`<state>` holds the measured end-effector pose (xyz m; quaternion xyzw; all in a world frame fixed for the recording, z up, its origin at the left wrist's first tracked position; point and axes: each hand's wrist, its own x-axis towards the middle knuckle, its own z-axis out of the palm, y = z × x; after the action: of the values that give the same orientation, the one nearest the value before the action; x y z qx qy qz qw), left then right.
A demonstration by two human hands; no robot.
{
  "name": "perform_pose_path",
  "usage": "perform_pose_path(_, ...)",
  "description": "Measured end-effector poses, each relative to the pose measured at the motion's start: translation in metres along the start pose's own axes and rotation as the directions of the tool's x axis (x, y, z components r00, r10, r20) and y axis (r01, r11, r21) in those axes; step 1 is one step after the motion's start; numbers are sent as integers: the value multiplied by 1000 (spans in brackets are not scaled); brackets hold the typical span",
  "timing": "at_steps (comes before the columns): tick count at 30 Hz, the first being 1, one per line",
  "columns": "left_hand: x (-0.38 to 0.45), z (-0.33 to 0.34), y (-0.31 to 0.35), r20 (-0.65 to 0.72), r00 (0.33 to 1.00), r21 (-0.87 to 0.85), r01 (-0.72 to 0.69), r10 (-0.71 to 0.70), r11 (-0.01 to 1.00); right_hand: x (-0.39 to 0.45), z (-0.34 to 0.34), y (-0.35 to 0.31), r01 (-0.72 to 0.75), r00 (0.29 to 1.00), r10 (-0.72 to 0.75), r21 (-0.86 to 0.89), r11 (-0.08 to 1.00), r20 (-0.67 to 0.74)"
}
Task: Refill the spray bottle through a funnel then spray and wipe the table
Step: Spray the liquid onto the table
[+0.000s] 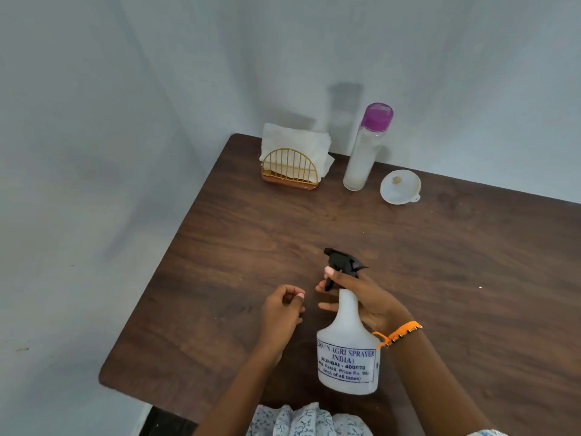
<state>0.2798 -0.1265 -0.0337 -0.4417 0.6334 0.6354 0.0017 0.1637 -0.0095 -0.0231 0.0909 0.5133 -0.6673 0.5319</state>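
Observation:
A white spray bottle (pixel 347 357) with blue print and a black trigger head stands near the front of the dark wooden table (pixel 251 247). My right hand (pixel 364 300) grips its neck, one finger over the trigger. Just left of the bottle, my left hand (pixel 283 309) hovers above the table with fingers loosely curled, holding nothing. A tall clear bottle (pixel 364 152) with a purple cap stands at the back. A white funnel (pixel 400 187) lies on the table to that bottle's right.
A gold wire holder with white paper napkins (pixel 290 165) stands at the table's back left corner. Pale walls close in behind and to the left. The table's left edge runs diagonally; floor lies beyond it.

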Motion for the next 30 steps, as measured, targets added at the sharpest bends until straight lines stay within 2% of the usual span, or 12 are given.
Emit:
perform_pose_path(2,-2,15,3,84,996,72,-39,33,997,-15,-17,2,33,999,-27,125,992,-45)
perform_pose_path(5,-3,39,6,202,977,134,-92,63,987,-37,-46,5,106,974,-43,279,954,-224)
perform_pose_path(10,-8,68,14,328,940,177,-160,95,971,-65,-84,8,182,892,-6,346,920,-452)
perform_pose_path(14,-10,78,18,361,926,192,-187,108,963,-74,-96,3,188,844,46,374,908,-535)
perform_pose_path(17,-9,81,18,363,926,202,-190,107,961,-76,-98,-2,157,856,79,401,903,-512)
perform_pose_path(20,-8,82,16,375,921,211,-193,103,958,-80,-95,-4,115,893,62,358,927,-446)
perform_pose_path(23,-8,83,13,384,918,209,-191,99,959,-83,-93,-5,155,897,-26,261,953,-440)
perform_pose_path(25,-7,83,12,383,918,212,-192,100,958,-82,-88,-6,130,902,-64,127,983,-428)
perform_pose_path(27,-7,82,11,385,918,213,-191,98,958,-82,-81,-7,33,909,-43,-33,999,-415)
perform_pose_path(30,-7,80,10,380,919,201,-188,100,961,-81,-77,-8,-39,889,-68,-221,974,-453)
